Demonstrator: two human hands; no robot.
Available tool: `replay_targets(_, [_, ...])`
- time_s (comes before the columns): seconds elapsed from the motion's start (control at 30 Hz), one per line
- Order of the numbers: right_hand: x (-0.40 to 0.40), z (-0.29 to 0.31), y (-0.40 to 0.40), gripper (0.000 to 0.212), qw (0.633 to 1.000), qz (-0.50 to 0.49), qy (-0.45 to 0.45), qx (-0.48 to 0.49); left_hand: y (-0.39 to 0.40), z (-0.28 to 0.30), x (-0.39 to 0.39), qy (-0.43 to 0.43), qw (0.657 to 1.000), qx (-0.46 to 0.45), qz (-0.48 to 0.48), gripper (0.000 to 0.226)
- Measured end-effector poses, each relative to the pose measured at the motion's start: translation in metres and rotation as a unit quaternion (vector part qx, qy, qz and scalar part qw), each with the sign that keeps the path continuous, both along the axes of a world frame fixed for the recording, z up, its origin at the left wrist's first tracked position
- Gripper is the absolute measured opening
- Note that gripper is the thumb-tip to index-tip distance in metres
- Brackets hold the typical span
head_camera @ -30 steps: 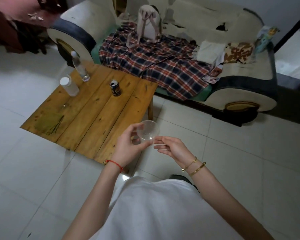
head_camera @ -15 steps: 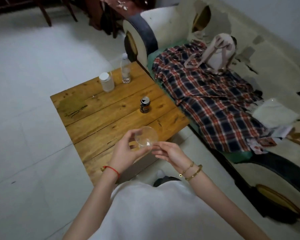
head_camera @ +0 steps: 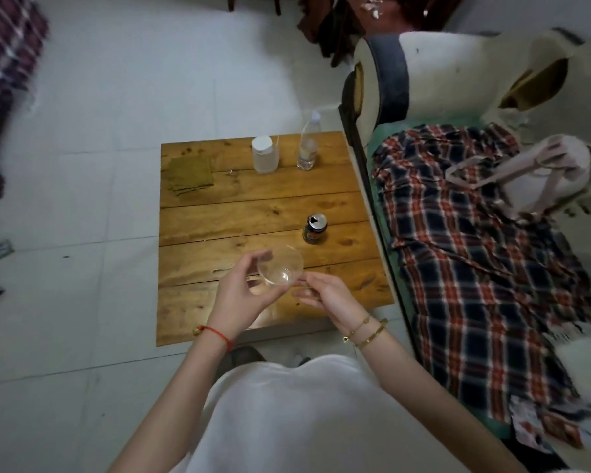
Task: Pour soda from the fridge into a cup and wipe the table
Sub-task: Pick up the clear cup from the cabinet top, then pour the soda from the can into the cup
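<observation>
A clear plastic cup (head_camera: 282, 268) is tilted on its side above the near part of the low wooden table (head_camera: 219, 213). My left hand (head_camera: 243, 295) grips the cup from the left. My right hand (head_camera: 328, 295) touches its base with the fingertips from the right. An opened dark soda can (head_camera: 315, 229) stands upright on the table just beyond the cup, right of centre. A folded olive-green cloth (head_camera: 190, 174) lies at the table's far left corner.
A white-capped plastic jar (head_camera: 264, 155) and a clear water bottle (head_camera: 308, 145) stand at the table's far edge. A sofa (head_camera: 440, 80) with a plaid blanket (head_camera: 475, 261) and a pale bag (head_camera: 539, 179) lines the table's right side. White tiled floor lies to the left.
The view has swung around so the table now lies straight ahead and the sofa on the right. Both hands with the cup have come over the table's near part.
</observation>
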State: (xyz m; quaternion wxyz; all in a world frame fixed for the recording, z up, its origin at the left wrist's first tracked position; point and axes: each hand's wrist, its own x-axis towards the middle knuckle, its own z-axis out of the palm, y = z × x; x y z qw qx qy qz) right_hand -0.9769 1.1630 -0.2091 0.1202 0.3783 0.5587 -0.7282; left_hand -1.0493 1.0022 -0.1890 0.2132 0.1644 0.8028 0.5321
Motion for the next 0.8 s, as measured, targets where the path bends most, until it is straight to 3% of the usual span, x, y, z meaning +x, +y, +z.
replay_targets(0.3, [-0.022, -0.023, -0.002, 0.025, 1.000, 0.001, 0.018, -0.020, -0.003, -0.011, -0.022, 0.013, 0.999, -0.032, 0.036, 0.063])
replay_targets(0.47, [-0.029, -0.036, 0.013, 0.031, 0.998, 0.013, 0.006, 0.060, 0.002, -0.022, -0.047, 0.007, 0.999, -0.035, 0.035, 0.062])
replay_targets(0.8, [-0.063, -0.083, 0.085, 0.039, 0.976, -0.051, -0.064, 0.203, 0.021, -0.058, -0.098, 0.000, 0.998, -0.058, 0.028, 0.066])
